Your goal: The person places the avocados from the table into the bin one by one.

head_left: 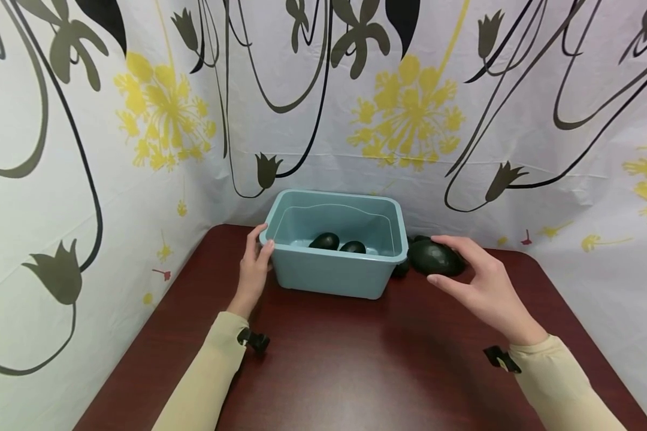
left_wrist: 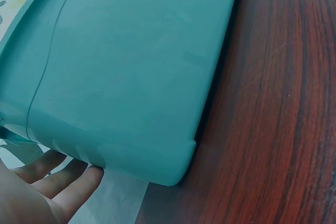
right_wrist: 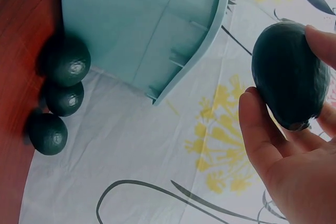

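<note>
A light blue plastic bin stands on the table near the back wall, with two dark avocados visible inside. My left hand grips the bin's left front corner, thumb at the rim; in the left wrist view its fingers touch the bin wall. My right hand holds another dark avocado between thumb and fingers, just right of the bin and raised off the table. In the right wrist view, that avocado is clearly apart from the bin.
Three more avocados lie in a row on the table beside the bin's right side, mostly hidden in the head view. The dark red-brown wooden table meets a white flower-patterned cloth at the back and sides.
</note>
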`<action>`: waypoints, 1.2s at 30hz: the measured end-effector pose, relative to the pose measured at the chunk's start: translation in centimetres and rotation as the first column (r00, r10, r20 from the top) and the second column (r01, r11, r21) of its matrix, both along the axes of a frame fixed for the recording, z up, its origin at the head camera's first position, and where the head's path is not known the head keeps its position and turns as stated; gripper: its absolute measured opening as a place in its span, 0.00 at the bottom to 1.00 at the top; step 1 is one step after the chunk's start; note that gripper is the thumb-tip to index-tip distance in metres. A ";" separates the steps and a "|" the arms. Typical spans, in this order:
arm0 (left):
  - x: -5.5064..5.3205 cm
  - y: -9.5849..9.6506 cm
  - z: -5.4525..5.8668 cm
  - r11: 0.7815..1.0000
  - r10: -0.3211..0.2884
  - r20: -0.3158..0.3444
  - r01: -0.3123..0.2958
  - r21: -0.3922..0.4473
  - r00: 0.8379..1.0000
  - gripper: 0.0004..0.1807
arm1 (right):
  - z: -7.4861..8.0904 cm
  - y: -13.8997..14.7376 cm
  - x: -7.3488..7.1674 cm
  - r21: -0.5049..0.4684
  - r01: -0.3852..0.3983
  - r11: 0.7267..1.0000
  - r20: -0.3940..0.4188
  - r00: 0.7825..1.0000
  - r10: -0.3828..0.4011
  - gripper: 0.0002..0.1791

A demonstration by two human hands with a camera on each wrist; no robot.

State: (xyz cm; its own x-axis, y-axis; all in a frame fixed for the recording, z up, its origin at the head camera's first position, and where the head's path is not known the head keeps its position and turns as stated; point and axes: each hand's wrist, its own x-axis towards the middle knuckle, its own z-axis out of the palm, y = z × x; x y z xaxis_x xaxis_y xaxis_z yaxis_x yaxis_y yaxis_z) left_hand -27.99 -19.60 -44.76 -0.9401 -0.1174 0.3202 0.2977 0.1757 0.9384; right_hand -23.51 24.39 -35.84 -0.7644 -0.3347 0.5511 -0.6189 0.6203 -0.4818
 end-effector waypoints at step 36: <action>0.1 0.2 0.1 1.000 0.013 0.005 -0.013 -0.020 1.000 0.30 | 6.0 -5.2 1.5 -0.030 -0.144 0.989 -0.107 0.984 0.140 0.37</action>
